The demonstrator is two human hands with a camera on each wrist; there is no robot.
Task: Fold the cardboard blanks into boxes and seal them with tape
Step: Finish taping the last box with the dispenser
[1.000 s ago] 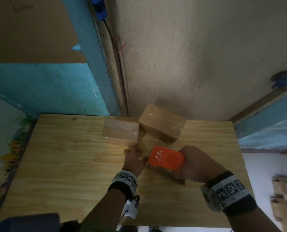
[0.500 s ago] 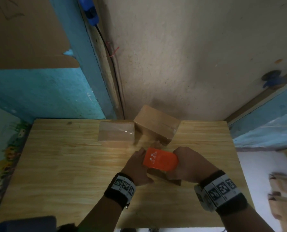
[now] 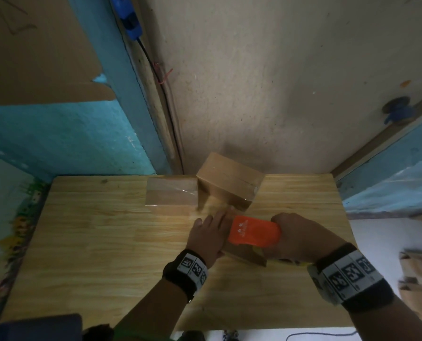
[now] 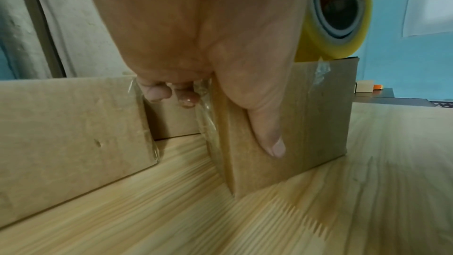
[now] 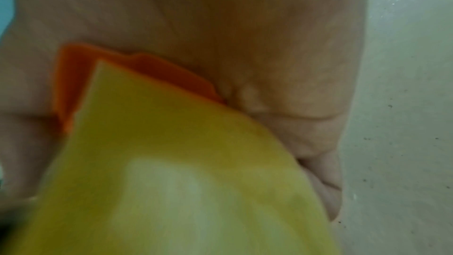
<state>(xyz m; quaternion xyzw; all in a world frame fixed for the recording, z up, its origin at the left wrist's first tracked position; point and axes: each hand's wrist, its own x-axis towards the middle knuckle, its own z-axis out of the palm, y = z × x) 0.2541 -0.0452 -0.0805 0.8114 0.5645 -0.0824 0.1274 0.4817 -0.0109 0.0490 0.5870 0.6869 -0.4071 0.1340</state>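
To lay the strip well, the right hand (image 3: 301, 239), wrapped round the orange tape dispenser (image 3: 253, 232), should probably draw it straight along the seam while the left hand (image 3: 210, 236) pins the box (image 4: 294, 123), fingers flat on top and thumb down its side. The box stands on the table (image 3: 94, 242) between both hands.

My wooden table (image 3: 87, 242) carries three cardboard boxes: two taped ones (image 3: 172, 196) (image 3: 229, 179) at twelve o'clock, one (image 3: 248, 255) under my hands.
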